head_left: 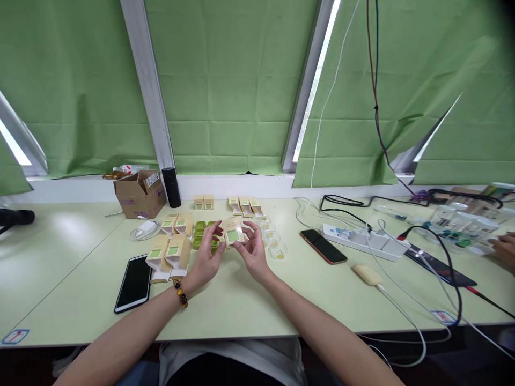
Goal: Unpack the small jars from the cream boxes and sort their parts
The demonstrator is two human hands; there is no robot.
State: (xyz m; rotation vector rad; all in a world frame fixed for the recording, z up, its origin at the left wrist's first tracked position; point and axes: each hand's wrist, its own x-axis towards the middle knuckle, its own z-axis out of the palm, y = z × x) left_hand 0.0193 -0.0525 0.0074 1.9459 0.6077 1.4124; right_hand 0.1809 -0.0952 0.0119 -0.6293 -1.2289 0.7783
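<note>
A small cream cardboard box with a green square window is held up over the table between my hands. My right hand grips its right side, thumb at the lower front corner. Against its left edge are the curled fingers and thumb of my left hand; their exact contact is partly hidden. Behind my left hand sits a green plastic compartment tray, partly covered. To the right of the held box stand clear round plastic cups with something yellow inside. Left of my left hand are several similar boxes with open flaps.
More small boxes stand toward the wall. A dark-screened phone lies at left, another phone at right. Beyond are a brown carton, a black cylinder, a power strip with cables, and another person's hand.
</note>
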